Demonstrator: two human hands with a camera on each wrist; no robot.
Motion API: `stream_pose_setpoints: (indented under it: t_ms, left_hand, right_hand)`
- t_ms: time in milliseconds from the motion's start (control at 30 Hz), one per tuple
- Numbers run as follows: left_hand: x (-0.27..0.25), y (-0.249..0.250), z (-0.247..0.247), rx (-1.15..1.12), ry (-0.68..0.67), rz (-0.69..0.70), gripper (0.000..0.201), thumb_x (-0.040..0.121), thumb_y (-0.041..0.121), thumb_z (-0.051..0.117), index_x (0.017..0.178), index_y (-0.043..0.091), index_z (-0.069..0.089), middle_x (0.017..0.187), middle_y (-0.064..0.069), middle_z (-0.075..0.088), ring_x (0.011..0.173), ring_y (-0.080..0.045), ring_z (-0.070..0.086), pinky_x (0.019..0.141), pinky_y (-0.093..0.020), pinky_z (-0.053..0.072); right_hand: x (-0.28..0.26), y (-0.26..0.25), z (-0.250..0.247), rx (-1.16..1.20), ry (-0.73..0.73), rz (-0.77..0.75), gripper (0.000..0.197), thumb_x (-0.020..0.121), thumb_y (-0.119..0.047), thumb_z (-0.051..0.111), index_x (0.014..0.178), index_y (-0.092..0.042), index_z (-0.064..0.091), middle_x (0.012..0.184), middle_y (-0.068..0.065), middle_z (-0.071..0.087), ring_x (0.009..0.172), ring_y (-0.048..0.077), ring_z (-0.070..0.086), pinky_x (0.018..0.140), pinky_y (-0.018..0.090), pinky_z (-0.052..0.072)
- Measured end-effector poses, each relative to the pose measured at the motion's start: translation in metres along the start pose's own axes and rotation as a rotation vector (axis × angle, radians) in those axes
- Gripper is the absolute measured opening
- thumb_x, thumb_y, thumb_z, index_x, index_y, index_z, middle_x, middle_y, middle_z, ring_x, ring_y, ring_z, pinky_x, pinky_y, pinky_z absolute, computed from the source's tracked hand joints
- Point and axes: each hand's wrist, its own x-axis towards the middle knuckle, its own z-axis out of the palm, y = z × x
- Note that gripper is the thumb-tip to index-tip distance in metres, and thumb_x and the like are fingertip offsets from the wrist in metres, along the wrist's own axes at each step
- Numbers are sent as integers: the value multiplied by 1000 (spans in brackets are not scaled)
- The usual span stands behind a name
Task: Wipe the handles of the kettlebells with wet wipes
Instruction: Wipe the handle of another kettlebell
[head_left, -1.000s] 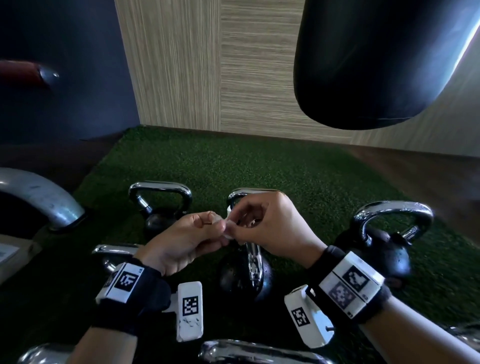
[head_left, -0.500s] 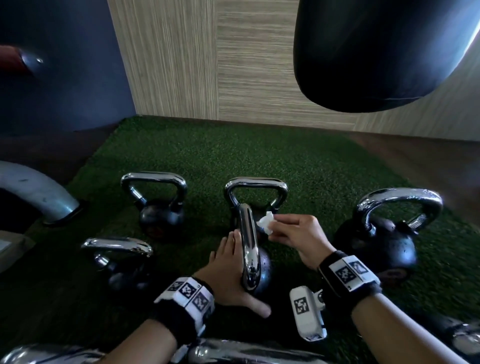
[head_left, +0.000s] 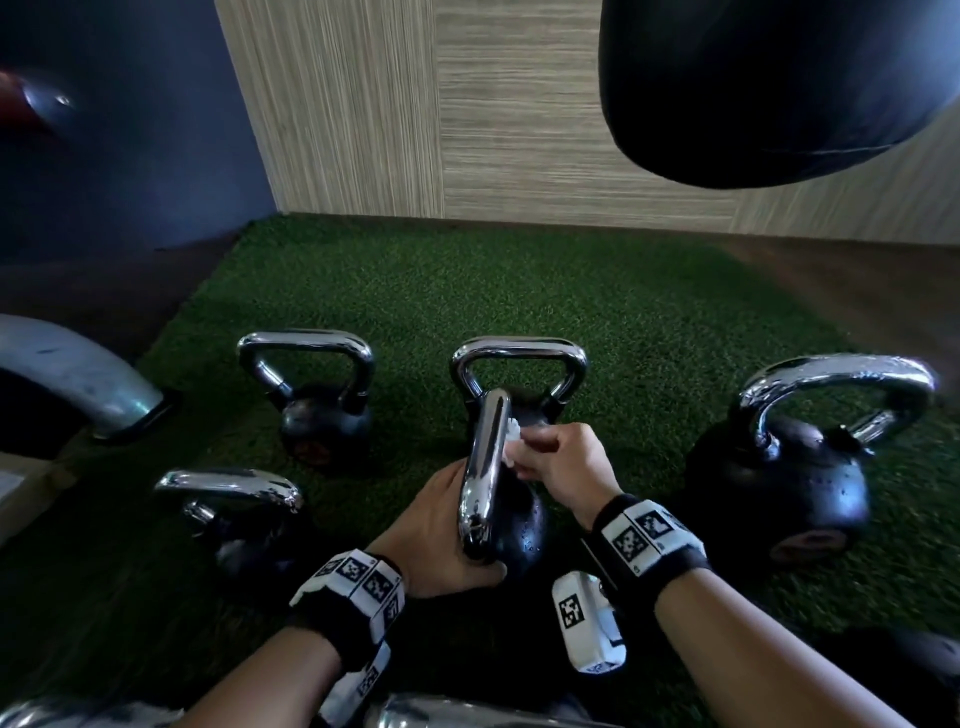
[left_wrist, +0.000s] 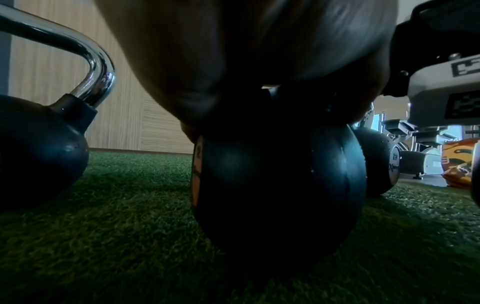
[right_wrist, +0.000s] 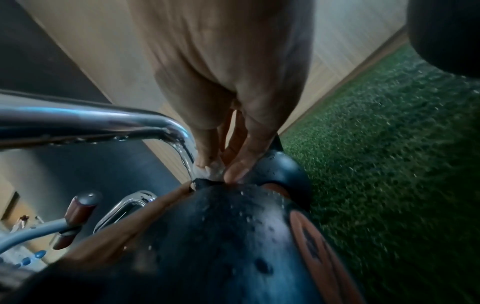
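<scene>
A black kettlebell (head_left: 522, 530) with a chrome handle (head_left: 483, 462) stands on the green turf in front of me. My left hand (head_left: 436, 525) cups its round body (left_wrist: 272, 185) from the left, with the thumb wrapped across the near side. My right hand (head_left: 558, 457) pinches a small white wet wipe (head_left: 511, 436) and presses it against the handle's right side. In the right wrist view the wet wipe (right_wrist: 210, 174) sits between thumb and fingertips at the base of the wet handle (right_wrist: 91, 119). Water drops dot the body (right_wrist: 221, 246).
Other kettlebells stand around: back left (head_left: 322, 410), right behind the held one (head_left: 519, 358), a large one at the right (head_left: 789, 478), one at the near left (head_left: 234, 504). A black punching bag (head_left: 753, 88) hangs overhead. A curved metal tube (head_left: 67, 374) lies at the left.
A second ago both hands held the wipe above the kettlebells. The left hand dropped and now grips the kettlebell's body; the right hand brought the wipe onto the handle.
</scene>
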Motion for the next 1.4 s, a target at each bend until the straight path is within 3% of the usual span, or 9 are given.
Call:
stream_pose_setpoints:
  t_ms: [233, 433, 567, 633, 767, 933, 1167, 1300, 1400]
  left_hand:
    - [4, 1, -2, 32, -9, -24, 91, 65, 33, 95, 120, 55, 25, 142, 6, 48, 141, -19, 45, 120, -34, 35]
    - [11, -5, -5, 49, -36, -42, 91, 66, 30, 96, 118, 58, 26, 146, 3, 50, 140, -16, 44, 120, -35, 35]
    - [19, -17, -5, 15, -56, -44, 81, 65, 26, 96, 112, 51, 34, 116, 29, 55, 113, 14, 50, 101, -1, 31]
    - [22, -24, -5, -40, -77, -44, 74, 67, 21, 96, 111, 44, 42, 90, 36, 62, 97, 23, 54, 90, 3, 32]
    - [24, -28, -7, -132, -65, -10, 94, 61, 40, 90, 140, 30, 41, 121, 32, 53, 113, 34, 42, 93, 7, 27]
    - [27, -28, -7, -163, -66, -9, 94, 56, 56, 84, 138, 32, 44, 128, 29, 54, 117, 27, 46, 95, 5, 31]
    - [28, -38, -8, -231, -63, -23, 99, 64, 34, 96, 146, 9, 48, 135, 16, 60, 128, 11, 51, 106, -8, 35]
    - [32, -42, -8, -242, -112, -85, 68, 66, 12, 96, 117, -14, 58, 72, 20, 61, 85, 23, 58, 85, 2, 36]
    - [33, -41, -6, -230, -88, -53, 88, 59, 33, 96, 129, -2, 57, 99, 20, 63, 97, 24, 56, 86, 2, 36]
  right_hand:
    - [10, -25, -4, -186, 176, -286, 15, 86, -19, 82, 101, -21, 83, 90, -6, 80, 80, 3, 73, 77, 19, 59]
    - [22, -24, -4, -58, 4, -110, 12, 86, -12, 81, 97, -18, 83, 88, 4, 81, 87, 28, 79, 84, 45, 64]
    - [20, -43, -7, -297, 123, -392, 19, 87, -12, 79, 103, -21, 83, 97, -5, 80, 87, 4, 72, 81, 10, 53]
    - [5, -52, -7, -357, 102, -551, 21, 86, -10, 79, 106, -17, 82, 102, -5, 77, 89, -1, 67, 80, 0, 43]
    - [-21, -56, -9, -393, -6, -728, 21, 85, -14, 81, 106, -15, 81, 103, -5, 76, 91, 2, 68, 83, 6, 48]
    - [-9, -67, -14, -389, -22, -627, 21, 82, -12, 83, 104, -13, 82, 103, -1, 77, 86, 7, 70, 77, 1, 44]
    - [-48, -80, -16, -358, -267, -625, 18, 73, -14, 91, 89, -21, 83, 90, -10, 78, 84, 2, 74, 82, 21, 58]
    - [-40, -80, -18, -296, -264, -542, 18, 72, -12, 91, 84, -21, 82, 86, -8, 80, 81, 6, 76, 84, 33, 62]
    - [-44, -70, -16, -295, -349, -515, 18, 70, -8, 92, 80, -17, 80, 81, -6, 80, 76, 7, 76, 76, 25, 60]
